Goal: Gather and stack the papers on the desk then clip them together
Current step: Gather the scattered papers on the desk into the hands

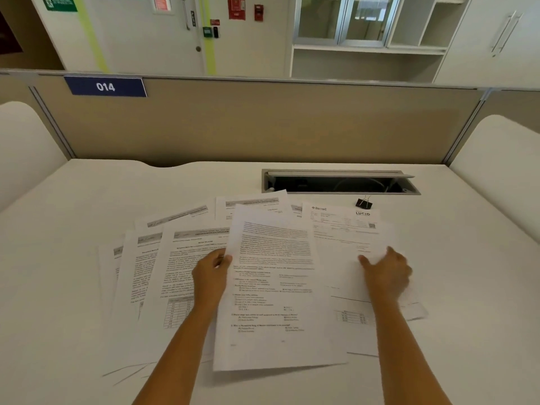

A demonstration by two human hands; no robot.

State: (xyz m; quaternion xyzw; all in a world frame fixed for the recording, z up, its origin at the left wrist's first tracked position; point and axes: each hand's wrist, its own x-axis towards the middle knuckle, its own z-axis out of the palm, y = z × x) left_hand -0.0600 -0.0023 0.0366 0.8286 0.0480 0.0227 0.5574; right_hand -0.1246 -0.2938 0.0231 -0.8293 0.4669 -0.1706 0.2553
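Note:
Several printed papers lie fanned across the white desk (pixel 73 200). My left hand (pixel 211 268) pinches the left edge of the middle sheet (pixel 274 287), which is raised slightly over the others. My right hand (pixel 388 268) rests with fingers spread on the right sheet (pixel 344 238), the one with a logo header. More sheets (pixel 140 276) overlap to the left, and others (pixel 251 203) peek out behind. A black binder clip (pixel 364 203) lies on the desk beyond the papers, to the right, apart from both hands.
An open cable tray (pixel 339 182) is sunk into the desk behind the papers. A beige partition (pixel 263 124) with a blue "014" label (pixel 105 87) closes the far side. White side panels (pixel 502 159) flank the desk.

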